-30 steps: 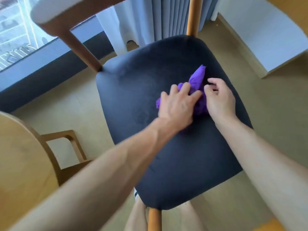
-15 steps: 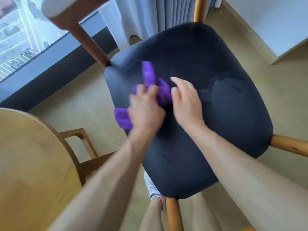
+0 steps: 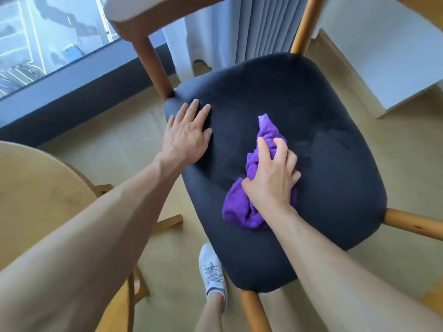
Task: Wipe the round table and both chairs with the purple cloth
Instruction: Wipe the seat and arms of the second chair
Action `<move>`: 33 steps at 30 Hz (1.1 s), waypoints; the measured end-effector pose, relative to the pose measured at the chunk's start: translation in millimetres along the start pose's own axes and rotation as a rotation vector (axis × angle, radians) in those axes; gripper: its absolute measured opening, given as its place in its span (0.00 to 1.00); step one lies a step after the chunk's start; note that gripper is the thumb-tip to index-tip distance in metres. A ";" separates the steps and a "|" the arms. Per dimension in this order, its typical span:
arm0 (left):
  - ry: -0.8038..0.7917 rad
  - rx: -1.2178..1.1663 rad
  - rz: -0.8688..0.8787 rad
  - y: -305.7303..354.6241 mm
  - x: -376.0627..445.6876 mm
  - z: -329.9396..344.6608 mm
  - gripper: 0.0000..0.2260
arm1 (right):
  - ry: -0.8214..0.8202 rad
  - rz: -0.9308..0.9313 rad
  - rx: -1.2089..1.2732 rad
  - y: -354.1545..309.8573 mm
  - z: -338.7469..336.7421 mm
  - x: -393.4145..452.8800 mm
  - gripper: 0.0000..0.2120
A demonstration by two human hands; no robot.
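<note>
A chair with a dark navy padded seat (image 3: 323, 130) and light wooden legs fills the middle of the view. The crumpled purple cloth (image 3: 236, 207) lies on the seat's centre. My right hand (image 3: 272, 174) grips the cloth with curled fingers and holds it against the seat. My left hand (image 3: 188, 135) rests flat on the seat's left rear corner, fingers straight, away from the cloth. The round wooden table (image 3: 36, 192) shows at the left edge.
The chair's wooden backrest (image 3: 143, 17) rises at the top. A window and a dark sill run along the upper left, grey curtains hang behind the chair, and a white cabinet (image 3: 383, 56) stands at the upper right. My white shoe (image 3: 213, 271) is on the wooden floor below the seat.
The cloth passed from my left hand to my right hand and moved back toward the seat's centre. My left hand let go and now lies flat on the seat's left corner.
</note>
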State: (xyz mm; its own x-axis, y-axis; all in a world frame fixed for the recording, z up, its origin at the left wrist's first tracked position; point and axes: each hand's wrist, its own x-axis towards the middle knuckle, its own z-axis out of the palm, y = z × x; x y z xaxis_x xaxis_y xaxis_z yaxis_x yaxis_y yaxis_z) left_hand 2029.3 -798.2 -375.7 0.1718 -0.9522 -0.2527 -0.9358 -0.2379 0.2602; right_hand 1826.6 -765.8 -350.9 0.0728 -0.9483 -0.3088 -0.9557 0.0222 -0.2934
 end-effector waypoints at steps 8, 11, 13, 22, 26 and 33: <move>0.028 0.076 0.012 -4.3 7.2 -1.3 0.24 | -0.209 -0.883 -0.041 -26.4 29.5 -58.3 0.25; 0.056 0.101 0.009 7.0 27.1 -22.5 0.16 | -0.125 -0.978 -0.144 -37.2 30.9 -33.9 0.17; 0.041 0.061 -0.054 18.3 42.6 -34.1 0.15 | -0.062 -0.981 -0.186 -54.9 31.6 -13.7 0.13; -0.145 0.252 -0.087 31.0 54.1 -28.7 0.41 | -0.041 -0.871 -0.340 -98.0 27.6 10.3 0.10; -0.037 0.201 -0.155 36.7 40.6 -8.5 0.37 | -0.224 -1.141 -0.392 -46.1 19.2 -30.3 0.06; 0.040 0.205 -0.133 38.1 13.6 13.7 0.30 | -0.236 -1.201 -0.453 -37.9 10.7 -24.1 0.12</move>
State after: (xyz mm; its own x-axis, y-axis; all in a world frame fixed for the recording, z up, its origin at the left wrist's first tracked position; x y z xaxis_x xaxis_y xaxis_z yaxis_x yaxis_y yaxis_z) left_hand 1991.8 -817.6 -382.0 0.3054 -0.9230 -0.2340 -0.9465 -0.3212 0.0316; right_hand 1864.2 -740.4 -342.0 0.9468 -0.2226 -0.2325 -0.2669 -0.9467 -0.1804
